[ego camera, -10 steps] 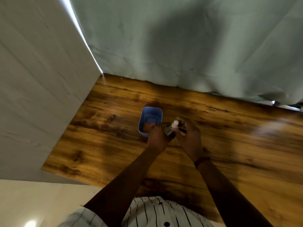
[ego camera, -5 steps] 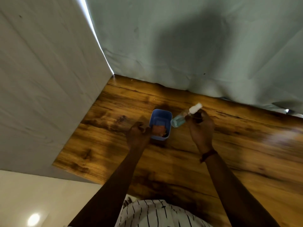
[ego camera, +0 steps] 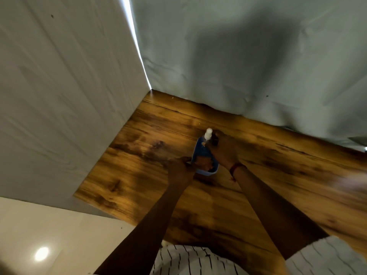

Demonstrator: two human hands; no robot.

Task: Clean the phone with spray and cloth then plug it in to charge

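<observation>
A spray bottle (ego camera: pixel 208 134) is gripped in the right hand (ego camera: pixel 224 151) over the far end of a blue box (ego camera: pixel 207 173) on a table (ego camera: pixel 139 155). The box's left rim appears pinched by the left hand (ego camera: pixel 179 170), and a cloth (ego camera: pixel 204 162) is seen inside.

Grips the spray bottle (ego camera: pixel 208 134) in the right hand (ego camera: pixel 223 152), white cap up, body mostly hidden behind the fingers. Keeps that grip at the far end of the blue tub (ego camera: pixel 209 173). Holds the tub's left rim with the left hand (ego camera: pixel 178 170), nearer than the bottle grip. Between the two grips, inside the tub, an orange-brown cloth (ego camera: pixel 204 163). Beneath both, the wooden table (ego camera: pixel 139 175); just behind the right grip, a reddish wristband (ego camera: pixel 236 167).
</observation>
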